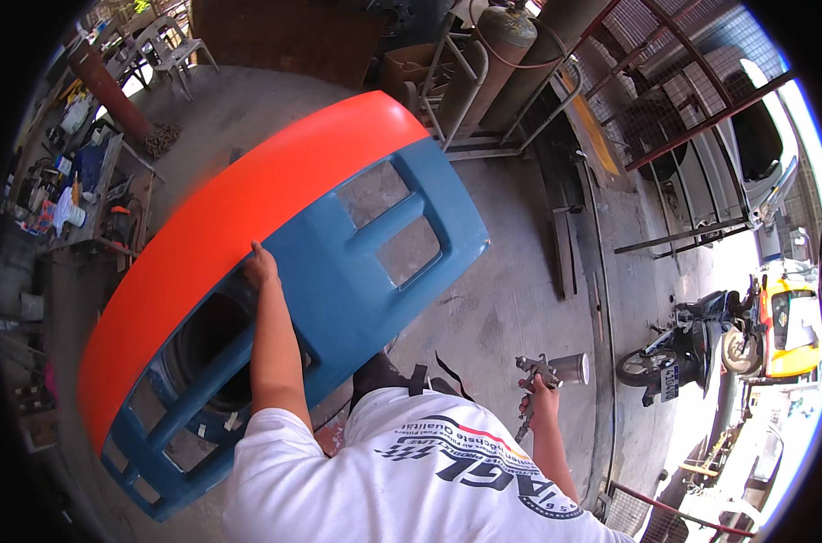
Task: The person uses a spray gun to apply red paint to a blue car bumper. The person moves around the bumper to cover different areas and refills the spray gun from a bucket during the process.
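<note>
The workshop floor (511,281) is concrete. The bumper (316,244) spreads around the left fingers (258,254), which touch it, grip unclear; it looks bulky, stiff, probably light, best held by an opening's rim. Right fingers (541,390) clench the spray gun (545,370).

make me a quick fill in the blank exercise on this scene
1. The left hand touches a large molded panel coloured orange and ____.
2. The right hand grips a grey metal spray gun, its cylindrical cup on the picture's ____ side of it.
3. The person's printed short-sleeved T-shirt is ____.
Missing words: blue; right; white
</note>
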A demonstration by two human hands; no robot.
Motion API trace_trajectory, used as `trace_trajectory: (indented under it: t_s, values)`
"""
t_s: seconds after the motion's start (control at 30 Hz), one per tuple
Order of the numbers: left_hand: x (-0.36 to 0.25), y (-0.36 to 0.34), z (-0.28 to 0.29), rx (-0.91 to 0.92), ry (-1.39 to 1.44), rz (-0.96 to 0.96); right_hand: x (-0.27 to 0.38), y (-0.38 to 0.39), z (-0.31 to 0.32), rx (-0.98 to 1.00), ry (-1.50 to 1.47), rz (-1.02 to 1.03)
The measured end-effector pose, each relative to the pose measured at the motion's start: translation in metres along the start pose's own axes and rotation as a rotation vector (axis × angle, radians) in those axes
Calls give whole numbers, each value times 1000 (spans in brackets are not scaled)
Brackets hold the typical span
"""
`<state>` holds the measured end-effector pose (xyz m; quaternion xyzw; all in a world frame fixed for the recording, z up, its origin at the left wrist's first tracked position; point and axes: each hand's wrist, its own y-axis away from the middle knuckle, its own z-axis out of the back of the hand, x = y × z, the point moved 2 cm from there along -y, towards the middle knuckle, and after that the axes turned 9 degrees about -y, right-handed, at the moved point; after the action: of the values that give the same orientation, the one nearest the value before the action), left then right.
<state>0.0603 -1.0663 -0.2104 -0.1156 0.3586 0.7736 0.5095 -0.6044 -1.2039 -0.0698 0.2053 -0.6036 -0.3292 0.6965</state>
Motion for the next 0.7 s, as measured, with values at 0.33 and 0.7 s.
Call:
trace_trajectory:
  t_s: [0.33,0.7]
  values:
    - [1,37,39,77,-513,-207,56,-81,-57,51,108,-32]
    - [-90,312,-142,426,43,-1035,174,-255,-96,156,285,169]
